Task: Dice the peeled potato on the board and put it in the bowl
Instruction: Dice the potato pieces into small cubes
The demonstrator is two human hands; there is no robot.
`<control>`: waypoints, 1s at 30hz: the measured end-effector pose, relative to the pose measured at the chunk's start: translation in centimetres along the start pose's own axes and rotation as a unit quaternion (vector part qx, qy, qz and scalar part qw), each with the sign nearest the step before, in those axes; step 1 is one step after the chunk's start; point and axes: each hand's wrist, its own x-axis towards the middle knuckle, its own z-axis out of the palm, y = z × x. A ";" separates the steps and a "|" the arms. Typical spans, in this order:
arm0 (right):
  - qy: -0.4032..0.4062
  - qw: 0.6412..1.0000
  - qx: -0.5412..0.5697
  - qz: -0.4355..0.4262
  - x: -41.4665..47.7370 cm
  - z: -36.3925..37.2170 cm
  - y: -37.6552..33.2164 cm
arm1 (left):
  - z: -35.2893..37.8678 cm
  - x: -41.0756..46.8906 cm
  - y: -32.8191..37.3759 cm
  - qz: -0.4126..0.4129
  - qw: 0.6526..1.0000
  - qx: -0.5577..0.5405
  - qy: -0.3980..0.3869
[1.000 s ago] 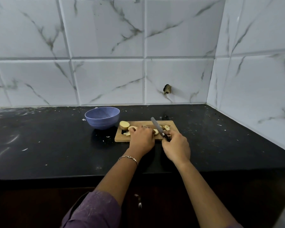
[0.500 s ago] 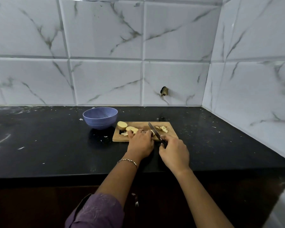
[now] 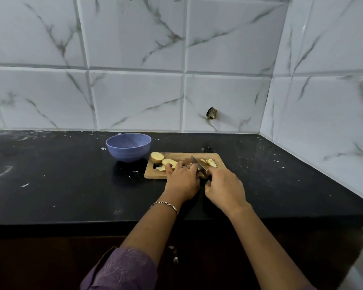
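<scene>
Matt wooden board; blue bowl, perhaps matt plastic; glossy black counter; glossy marbled wall tiles.

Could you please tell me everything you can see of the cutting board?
The board is a wooden-looking rectangle lying flat on the black counter, right of the bowl and apart from it. A dark slot pierces its left end. Potato lies on its left half, cut bits on its right. The left hand holds potato down on it, and the knife in the right hand slants across its middle.
</scene>
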 end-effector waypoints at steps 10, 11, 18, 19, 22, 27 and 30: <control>-0.013 0.993 -0.084 -0.078 -0.5 0.0 -1.5 | 0.1 -0.2 0.0 -0.009 1.000 0.001 -0.022; -0.011 0.992 -0.093 -0.085 -0.5 0.1 -1.7 | -0.1 -0.3 0.0 -0.009 0.999 0.002 -0.031; 0.034 0.999 0.000 0.000 -1.6 0.6 -1.1 | 0.3 -0.7 0.0 -0.018 1.000 -0.001 -0.019; 0.048 0.998 0.020 0.020 -1.7 0.6 -0.9 | 0.4 -0.7 0.0 -0.021 1.000 0.000 -0.013; 0.050 0.995 0.075 0.049 -1.9 0.2 -0.6 | 0.5 -0.8 -0.1 -0.029 1.000 -0.001 -0.009; 0.017 0.992 0.110 0.056 -2.0 -0.4 -0.2 | 0.4 -0.9 -0.1 -0.032 0.999 -0.008 -0.020; 0.009 0.993 0.103 0.056 -1.9 -0.4 -0.2 | 0.2 -0.9 0.0 -0.031 0.999 -0.007 -0.023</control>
